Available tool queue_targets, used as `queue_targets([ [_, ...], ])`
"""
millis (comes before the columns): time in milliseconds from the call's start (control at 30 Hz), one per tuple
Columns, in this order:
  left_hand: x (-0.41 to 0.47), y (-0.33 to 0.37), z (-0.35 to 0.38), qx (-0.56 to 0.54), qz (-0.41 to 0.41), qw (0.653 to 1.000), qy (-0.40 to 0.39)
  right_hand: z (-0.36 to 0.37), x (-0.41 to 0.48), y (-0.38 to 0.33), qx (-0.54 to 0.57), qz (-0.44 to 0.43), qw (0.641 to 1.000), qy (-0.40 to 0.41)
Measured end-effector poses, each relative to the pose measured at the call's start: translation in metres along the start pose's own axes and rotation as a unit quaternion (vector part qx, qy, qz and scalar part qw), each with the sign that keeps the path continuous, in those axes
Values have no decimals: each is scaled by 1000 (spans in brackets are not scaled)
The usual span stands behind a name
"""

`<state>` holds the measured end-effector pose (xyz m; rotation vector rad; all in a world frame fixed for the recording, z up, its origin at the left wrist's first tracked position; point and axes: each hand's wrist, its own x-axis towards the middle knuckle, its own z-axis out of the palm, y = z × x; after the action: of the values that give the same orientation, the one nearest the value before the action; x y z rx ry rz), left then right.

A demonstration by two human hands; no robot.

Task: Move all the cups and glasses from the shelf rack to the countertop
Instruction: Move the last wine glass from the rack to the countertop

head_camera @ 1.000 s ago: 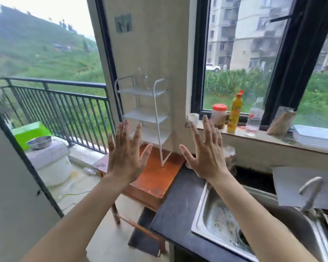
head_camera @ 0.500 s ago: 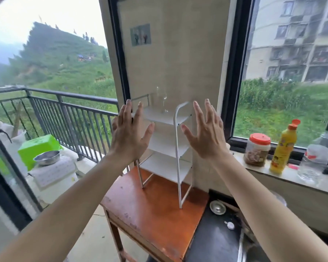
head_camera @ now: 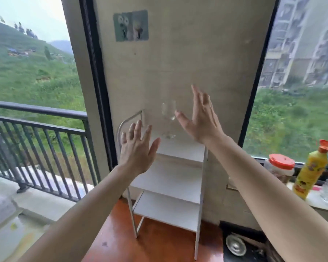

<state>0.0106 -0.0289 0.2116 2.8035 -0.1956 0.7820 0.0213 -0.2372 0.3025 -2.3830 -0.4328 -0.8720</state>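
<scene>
A single clear stemmed glass stands upright on the top shelf of the white shelf rack, close to the wall behind it; the two lower shelves look bare. The right hand is raised just beside the bowl of the glass, its fingers spread and straight, the thumb tip near the glass, though contact cannot be told from this view. The left hand hovers lower and to the left, over the front of the top shelf, fingers also apart, holding nothing. The step in hand appears to be the reach for this glass. It would go best with the right hand closing round the bowl or the upper stem, gently, since thin glass on a narrow foot tips easily; a straight lift should clear the foot before any sideways carry. The left hand could steady the rack, which looks light and stands on a red-brown wooden table. The rack's curved left rail rises beside the shelf, and the wall sits close behind, so open room lies to the front and right. The dark countertop shows at lower right, with a small round metal piece on it; a red-lidded jar and a yellow bottle crowd the sill above, so a low path toward the counter seems safest.
</scene>
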Motion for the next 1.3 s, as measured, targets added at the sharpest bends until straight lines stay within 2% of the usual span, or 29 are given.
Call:
queue_targets([
  [100,13,-24,21,-10,12,999,-37,43,38,-6,-16,21,999,-25],
  [200,14,-30,33,-17,46,999,12,80,57,-1,-24,70,996,-43],
  [300,15,-25,39,-30,38,997,52,104,62,5,7,122,992,-31],
  [433,14,-25,40,-19,27,999,40,117,59,9,45,105,993,28],
  [633,14,-25,36,-4,28,1000,12,113,46,4,93,88,989,71],
  [833,15,-27,26,8,45,998,-33,64,39,-7,97,104,985,97],
  [1000,20,-4,3,-42,64,997,-7,-4,19,-17,68,80,975,197],
  [1167,32,68,-19,-137,120,980,81,-77,-28,-2,-22,51,960,274],
  [1300,18,149,-21,-174,174,967,64,-141,-99,28,-105,90,952,273],
])
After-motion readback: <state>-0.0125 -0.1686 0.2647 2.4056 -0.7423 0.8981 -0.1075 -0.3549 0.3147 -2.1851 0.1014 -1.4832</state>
